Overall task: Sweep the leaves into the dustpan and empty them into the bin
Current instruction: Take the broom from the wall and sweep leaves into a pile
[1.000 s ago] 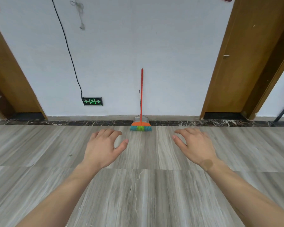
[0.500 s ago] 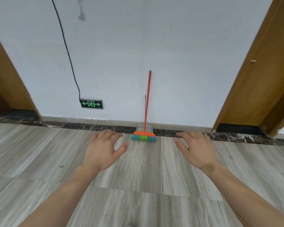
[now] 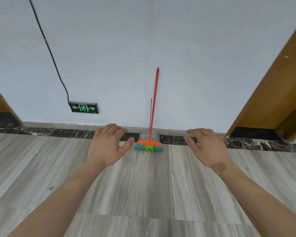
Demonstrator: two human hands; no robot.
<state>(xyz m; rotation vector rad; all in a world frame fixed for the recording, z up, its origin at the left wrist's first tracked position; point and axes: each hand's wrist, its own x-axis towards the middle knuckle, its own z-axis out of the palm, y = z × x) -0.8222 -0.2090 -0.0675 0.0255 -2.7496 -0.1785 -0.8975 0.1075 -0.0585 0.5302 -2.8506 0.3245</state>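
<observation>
Nothing is swept yet — the broom [image 3: 153,106] and dustpan [image 3: 149,135] are leaning against the far wall. The left hand [image 3: 108,145] and right hand [image 3: 206,147] are hovering, each grip relaxed and holding nothing; no leaves or bin are showing.

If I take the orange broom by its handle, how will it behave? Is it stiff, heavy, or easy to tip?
The broom has a thin straight handle, so it is probably stiff and light. It only leans on the wall, standing on soft bristles, so a push may tip it sideways. The dustpan behind it might fall too.

broom [image 3: 153,106] orange (bristles teal, green) | floor [image 3: 143,185] grey woodgrain | wall [image 3: 178,48] white
</observation>
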